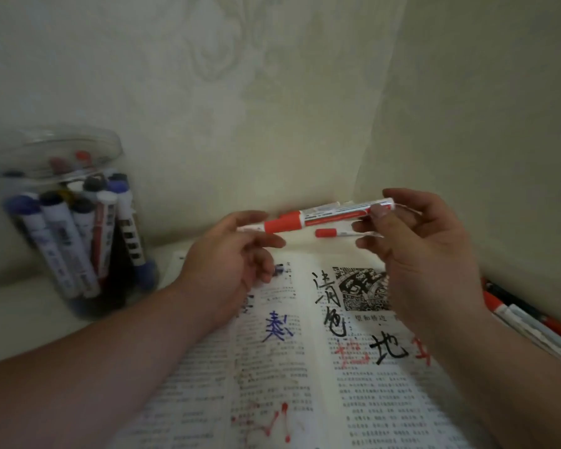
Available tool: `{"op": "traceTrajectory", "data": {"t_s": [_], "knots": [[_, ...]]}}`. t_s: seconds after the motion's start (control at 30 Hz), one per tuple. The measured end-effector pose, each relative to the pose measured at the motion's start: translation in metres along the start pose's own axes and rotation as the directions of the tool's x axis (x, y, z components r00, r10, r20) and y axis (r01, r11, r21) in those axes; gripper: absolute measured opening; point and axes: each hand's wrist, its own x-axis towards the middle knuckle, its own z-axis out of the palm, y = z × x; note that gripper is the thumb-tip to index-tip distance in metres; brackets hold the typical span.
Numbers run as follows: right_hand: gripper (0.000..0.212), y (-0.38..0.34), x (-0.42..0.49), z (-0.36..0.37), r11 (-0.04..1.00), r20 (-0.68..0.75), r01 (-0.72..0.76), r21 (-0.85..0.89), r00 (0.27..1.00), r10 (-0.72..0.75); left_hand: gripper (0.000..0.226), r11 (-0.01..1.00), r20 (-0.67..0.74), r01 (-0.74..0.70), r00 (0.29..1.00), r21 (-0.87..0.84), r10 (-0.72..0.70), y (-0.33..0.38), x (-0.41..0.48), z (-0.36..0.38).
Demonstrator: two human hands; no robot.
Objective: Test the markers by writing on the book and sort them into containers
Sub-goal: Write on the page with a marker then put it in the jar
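Observation:
A red-capped white marker (pixel 331 214) hangs level above the open book (pixel 305 384), which carries black, blue and red test writing. My right hand (pixel 425 254) pinches the marker's white tail end between thumb and fingers. My left hand (pixel 230 254) is at the red cap end, fingers loosely spread, thumb behind the cap; whether it touches the cap I cannot tell. A second red-capped marker (pixel 334 233) lies on the surface beyond the book.
A clear plastic jar (pixel 68 228) with several blue, black and red markers stands at the left against the wall. More red markers (pixel 531 319) lie in a pile at the right edge. Walls close in behind and on the right.

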Motion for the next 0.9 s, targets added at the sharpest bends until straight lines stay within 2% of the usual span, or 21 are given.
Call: {"op": "traceTrajectory", "data": {"t_s": [0.1, 0.3, 0.43, 0.63, 0.77, 0.9], "knots": [[0.013, -0.022, 0.005, 0.023, 0.997, 0.01, 0.073, 0.015, 0.997, -0.073, 0.025, 0.997, 0.011, 0.045, 0.999, 0.061, -0.045, 0.003, -0.001, 0.001], [0.013, -0.072, 0.02, 0.111, 0.962, 0.261, 0.268, 0.055, 0.926, -0.273, 0.017, 0.994, 0.026, 0.107, 0.994, -0.026, -0.106, 0.012, -0.002, 0.0], [0.017, -0.077, 0.028, 0.173, 0.899, 0.42, 0.424, -0.107, 0.839, -0.346, 0.018, 0.992, -0.011, 0.125, 0.992, -0.034, -0.126, 0.012, -0.001, -0.003], [0.012, -0.056, 0.032, 0.218, 0.759, 0.609, 0.597, -0.26, 0.711, -0.35, 0.033, 0.984, 0.027, 0.165, 0.986, -0.072, -0.163, 0.014, 0.001, -0.004], [0.012, -0.057, 0.028, 0.227, 0.694, 0.647, 0.688, -0.211, 0.631, -0.429, 0.038, 0.983, 0.038, 0.169, 0.985, -0.072, -0.167, 0.014, 0.001, -0.004], [0.015, -0.067, 0.036, 0.234, 0.652, 0.58, 0.733, -0.195, 0.622, -0.527, 0.03, 0.982, 0.047, 0.167, 0.985, -0.087, -0.164, 0.015, 0.0, -0.004]]}}
